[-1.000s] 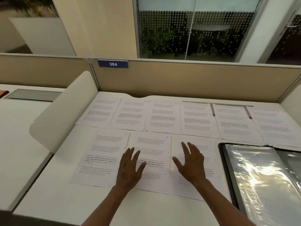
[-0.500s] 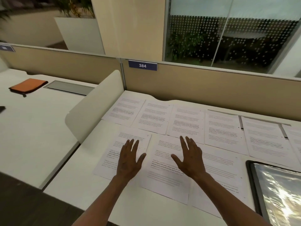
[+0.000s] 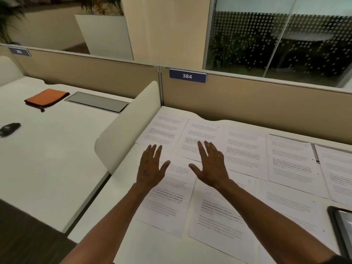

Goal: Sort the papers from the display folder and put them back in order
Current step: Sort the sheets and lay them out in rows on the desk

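Observation:
Several printed white papers lie flat in two rows on the white desk (image 3: 162, 246). The far row starts with a sheet (image 3: 163, 128) at the left. The near row holds a sheet (image 3: 167, 202) on the left and a sheet (image 3: 219, 216) beside it. My left hand (image 3: 150, 168) hovers open, fingers spread, over the top of the near-left sheet. My right hand (image 3: 211, 166) is also open, above the gap between the two rows. Neither hand holds anything. The black display folder (image 3: 342, 227) with clear sleeves shows only at the right edge.
A white curved divider (image 3: 125, 128) stands at the desk's left side. A tan partition (image 3: 257, 100) with a "384" label (image 3: 187, 76) closes the back. The neighbouring desk holds an orange pouch (image 3: 46, 97), a black mouse (image 3: 9, 128) and a grey cable hatch (image 3: 98, 101).
The view has swung left, so the folder slid almost out at the right. Both open hands have moved left and farther away, from the middle near sheets toward the left sheets.

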Available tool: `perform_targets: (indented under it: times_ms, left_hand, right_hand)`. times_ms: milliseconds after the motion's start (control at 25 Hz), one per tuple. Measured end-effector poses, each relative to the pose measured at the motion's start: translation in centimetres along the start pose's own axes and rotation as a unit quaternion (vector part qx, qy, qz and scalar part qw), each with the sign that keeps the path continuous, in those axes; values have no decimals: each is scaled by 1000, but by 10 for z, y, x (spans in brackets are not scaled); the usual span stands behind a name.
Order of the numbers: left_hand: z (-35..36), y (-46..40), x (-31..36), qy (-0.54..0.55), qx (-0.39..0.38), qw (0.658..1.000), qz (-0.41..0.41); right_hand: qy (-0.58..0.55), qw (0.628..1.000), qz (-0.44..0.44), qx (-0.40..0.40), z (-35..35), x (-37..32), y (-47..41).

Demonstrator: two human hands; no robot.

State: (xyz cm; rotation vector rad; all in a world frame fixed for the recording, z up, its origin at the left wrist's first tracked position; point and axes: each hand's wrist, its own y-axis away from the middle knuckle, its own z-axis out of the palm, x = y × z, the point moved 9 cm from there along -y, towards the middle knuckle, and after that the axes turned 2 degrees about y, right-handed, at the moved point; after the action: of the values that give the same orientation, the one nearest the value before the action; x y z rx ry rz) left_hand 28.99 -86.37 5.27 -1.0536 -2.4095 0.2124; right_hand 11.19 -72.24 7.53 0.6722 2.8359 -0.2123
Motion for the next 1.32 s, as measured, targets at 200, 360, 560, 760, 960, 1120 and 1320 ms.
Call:
perform_targets:
  times_ms: [200,360,560,760,960,1120,1320]
  left_hand:
    - [17,-50,-39,0,-52,998,-26]
    - [41,-90,-77,-5,-120,990,-79]
    - [60,-129,-124,-1,-151,978,-146]
    - [80,-153,-161,14,-176,963,-205]
    - [87,-161,-159,42,-147,961,-232]
    - [69,-166,-147,120,-28,959,-255]
    - [55,-162,-125,305,36,872,-381]
  right_hand:
    - [1,1000,-5,-23,19,-23,-53]
    - [24,997,-28,-72,48,-40,-90]
    - [58,980,-78,-177,97,-59,-122]
    - [67,963,-99,-242,130,-64,-138]
    - [63,960,-112,-250,141,-63,-140]
    - [46,963,-108,-244,143,-60,-138]
    - [-1,978,-114,-175,131,-61,-140]
